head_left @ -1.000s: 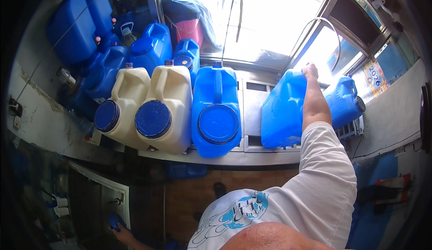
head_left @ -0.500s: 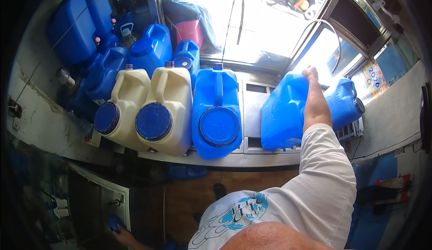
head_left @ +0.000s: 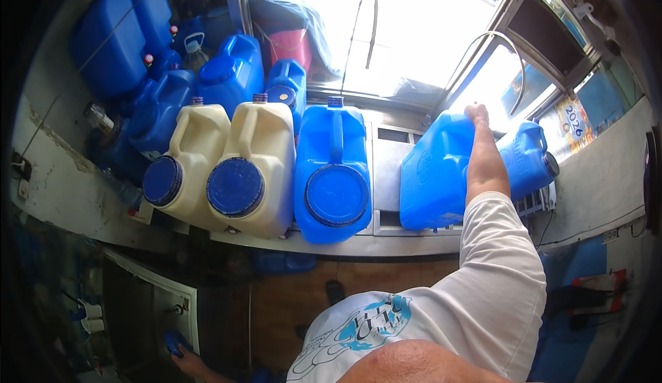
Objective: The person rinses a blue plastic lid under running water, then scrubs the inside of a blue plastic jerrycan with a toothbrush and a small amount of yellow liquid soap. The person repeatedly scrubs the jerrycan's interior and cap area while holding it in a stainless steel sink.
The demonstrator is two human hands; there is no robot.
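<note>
My right hand reaches forward and grips the top of a blue plastic jerrycan. The can stands tilted on the metal counter by the window. Right behind my forearm lies another blue jerrycan on its side. To the left stand a blue jerrycan and two cream jerrycans, all three with big round blue lids facing me. My left hand hangs low by the bottom edge, its fingers around a small blue object.
Several more blue cans are stacked at the back left against the wall. A bright window with a curved hose lies beyond the counter. Below are a wooden floor and a dark cabinet.
Almost nothing differs; my right hand and the tilted blue jerrycan have shifted only slightly.
</note>
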